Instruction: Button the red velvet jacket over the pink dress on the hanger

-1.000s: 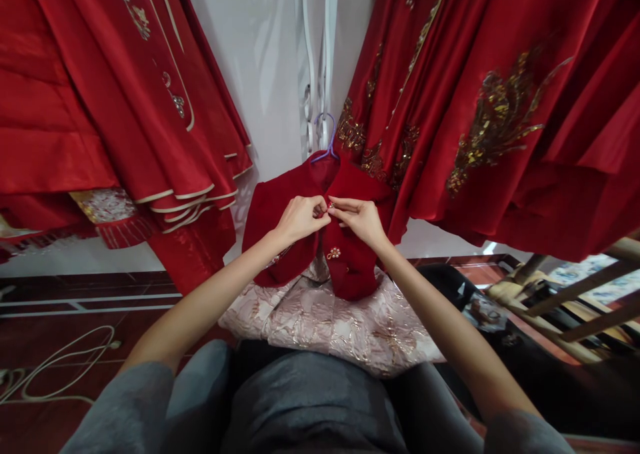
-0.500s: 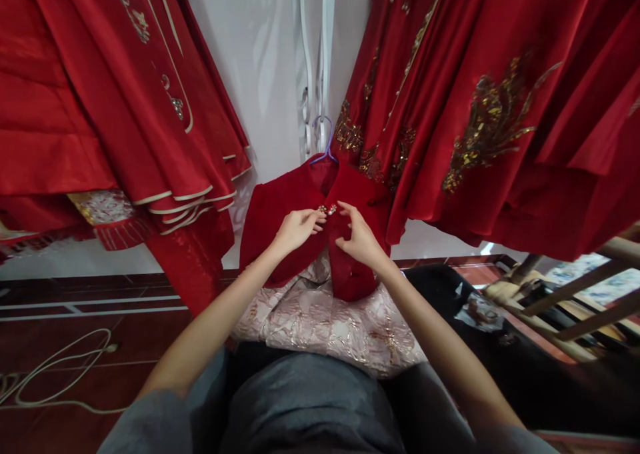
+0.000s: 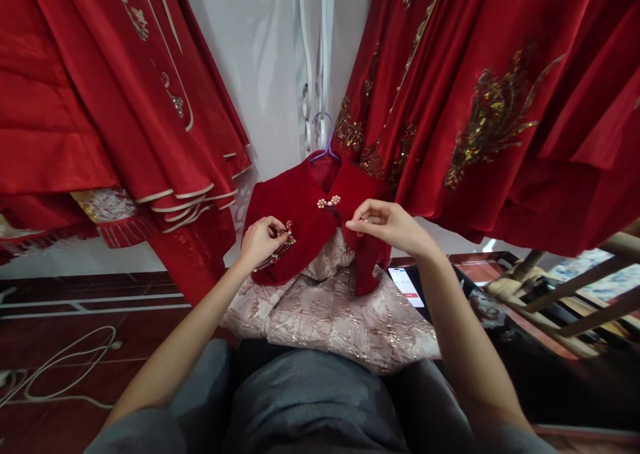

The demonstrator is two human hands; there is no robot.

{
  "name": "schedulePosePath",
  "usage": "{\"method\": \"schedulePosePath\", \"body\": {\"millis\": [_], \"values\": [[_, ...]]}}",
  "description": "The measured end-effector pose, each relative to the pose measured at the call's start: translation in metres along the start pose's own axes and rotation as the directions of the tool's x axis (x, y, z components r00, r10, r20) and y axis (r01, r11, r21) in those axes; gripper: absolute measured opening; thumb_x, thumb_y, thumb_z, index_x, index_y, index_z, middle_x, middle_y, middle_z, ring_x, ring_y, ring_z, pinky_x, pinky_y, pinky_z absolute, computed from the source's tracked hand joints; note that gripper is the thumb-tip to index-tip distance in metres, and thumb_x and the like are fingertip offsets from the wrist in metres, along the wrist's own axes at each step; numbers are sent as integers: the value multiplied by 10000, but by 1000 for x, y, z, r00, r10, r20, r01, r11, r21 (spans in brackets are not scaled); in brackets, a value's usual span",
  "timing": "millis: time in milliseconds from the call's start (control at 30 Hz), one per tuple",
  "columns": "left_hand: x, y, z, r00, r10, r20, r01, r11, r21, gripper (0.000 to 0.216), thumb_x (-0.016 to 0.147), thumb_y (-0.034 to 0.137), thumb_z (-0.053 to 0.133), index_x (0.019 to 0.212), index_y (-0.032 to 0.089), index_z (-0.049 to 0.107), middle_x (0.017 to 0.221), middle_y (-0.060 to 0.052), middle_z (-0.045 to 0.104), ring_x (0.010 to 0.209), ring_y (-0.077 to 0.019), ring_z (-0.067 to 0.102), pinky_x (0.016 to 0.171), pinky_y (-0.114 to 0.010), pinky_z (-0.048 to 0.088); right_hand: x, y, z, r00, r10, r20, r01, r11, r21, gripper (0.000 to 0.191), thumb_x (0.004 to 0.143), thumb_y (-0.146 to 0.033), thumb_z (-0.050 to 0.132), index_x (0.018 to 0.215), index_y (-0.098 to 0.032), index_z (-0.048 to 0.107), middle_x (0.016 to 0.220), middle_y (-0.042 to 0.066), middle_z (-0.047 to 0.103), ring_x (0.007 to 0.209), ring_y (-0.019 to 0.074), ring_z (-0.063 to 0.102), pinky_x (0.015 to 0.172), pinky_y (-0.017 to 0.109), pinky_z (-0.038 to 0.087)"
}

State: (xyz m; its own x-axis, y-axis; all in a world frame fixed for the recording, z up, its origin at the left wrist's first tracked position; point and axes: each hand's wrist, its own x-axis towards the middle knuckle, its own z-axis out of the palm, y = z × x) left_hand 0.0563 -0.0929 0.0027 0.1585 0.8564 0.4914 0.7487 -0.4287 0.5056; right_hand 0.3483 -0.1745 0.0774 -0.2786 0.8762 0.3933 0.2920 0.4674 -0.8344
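A short red jacket (image 3: 300,187) hangs on a purple hanger (image 3: 327,149), with a flower-shaped pearl clasp (image 3: 329,202) across its neck opening. On the jacket's left side, my left hand (image 3: 261,244) is closed in a pinch at a red and gold beaded brooch (image 3: 289,233) with dangling strands, partly covered by the fingers. Whether the brooch is fastened to the cloth cannot be seen. My right hand (image 3: 395,226) is raised before the jacket's right front, thumb and forefinger pinched together; anything between them is too small to name. Pale pink brocade fabric (image 3: 345,321) spreads below the jacket, over my lap.
Red embroidered garments hang at left (image 3: 150,127) and right (image 3: 500,121). A lit phone (image 3: 406,287) lies on a black surface (image 3: 500,374), near a clear plastic bag (image 3: 486,309). A wooden rack (image 3: 575,301) stands at right; a white cable (image 3: 65,367) lies on the floor.
Both hands have left the clasp, which now shows fully. My left hand moved left and down to the brooch; my right hand moved right and closed to a pinch. The phone has come into view.
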Motion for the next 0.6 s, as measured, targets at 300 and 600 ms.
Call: {"method": "schedulePosePath", "body": {"millis": [300,600], "values": [[-7,3,21,996,-58,-72,37,964,-262,199,723,345,671,834,189,617,797,-28,705,708,-145,655,668,-245,498,30,39,67,998,10,55,-17,992,129,216,780,-247,670,982,-176,699,951,69,736,856,170,705,813,312,560],[0,3,20,951,-282,128,282,620,-732,472,571,493,791,840,113,711,916,-116,741,804,-204,696,816,-349,562,66,83,123,984,79,-157,-38,968,246,322,701,-393,746,911,-154,698,785,39,703,683,135,675,618,244,577]]}}
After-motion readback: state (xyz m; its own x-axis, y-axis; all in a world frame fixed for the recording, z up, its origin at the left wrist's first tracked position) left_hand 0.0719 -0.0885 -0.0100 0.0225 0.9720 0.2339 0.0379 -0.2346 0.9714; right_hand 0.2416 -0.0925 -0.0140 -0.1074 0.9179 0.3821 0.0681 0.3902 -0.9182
